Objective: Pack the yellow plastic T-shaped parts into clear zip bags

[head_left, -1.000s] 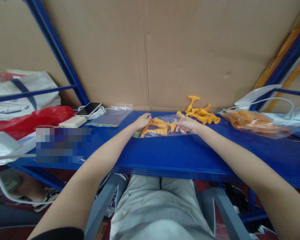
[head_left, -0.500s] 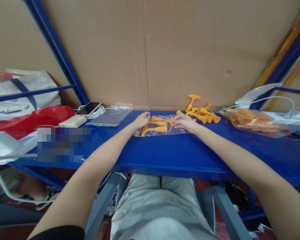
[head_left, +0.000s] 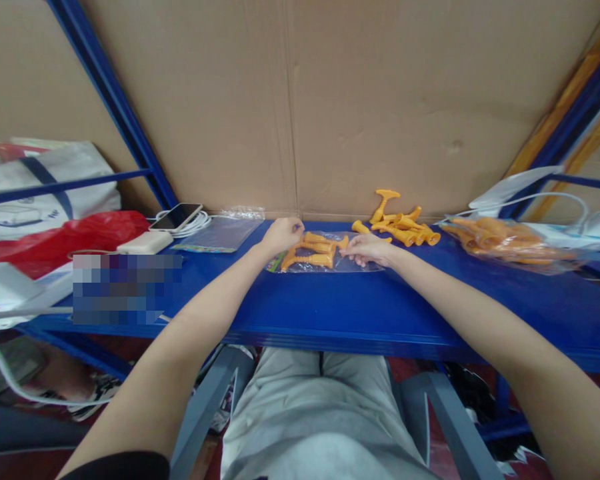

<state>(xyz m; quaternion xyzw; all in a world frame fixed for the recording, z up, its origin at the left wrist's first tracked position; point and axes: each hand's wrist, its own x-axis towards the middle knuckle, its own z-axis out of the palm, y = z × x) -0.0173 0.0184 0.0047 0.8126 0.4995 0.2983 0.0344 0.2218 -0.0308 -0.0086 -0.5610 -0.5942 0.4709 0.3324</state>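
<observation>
Small clear bag [head_left: 325,257] lies flat on the blue worktop [head_left: 330,307], in front of the cardboard backing [head_left: 300,107]; several orange plastic pieces [head_left: 313,250] sit inside it. Left hand [head_left: 281,235] at the bag's left end, fingers pinched narrow on the film there. Right hand [head_left: 367,249] at the bag's right end, fingers curled low onto the plastic; whether they grip it or only press it down, cannot tell. Loose pile of the same orange pieces [head_left: 400,227] just right of the bag, against the cardboard. Further right of the bag, a larger bag of orange pieces [head_left: 510,243]. Left of the bag: an empty flat bag [head_left: 220,235], then a phone [head_left: 177,216] on a coiled white cable, a white power bank [head_left: 145,243], a red plastic bag [head_left: 65,240]. Risks, as judgement: the film looks slick, so a pinch at one end only could let the bag tip and spill pieces over the worktop edge; a pull from both ends could split the film or crease the mouth. A coloured strip shows at the bag's left end, print too small to read. No brand or writing legible anywhere; one patch on the left is blurred out.
</observation>
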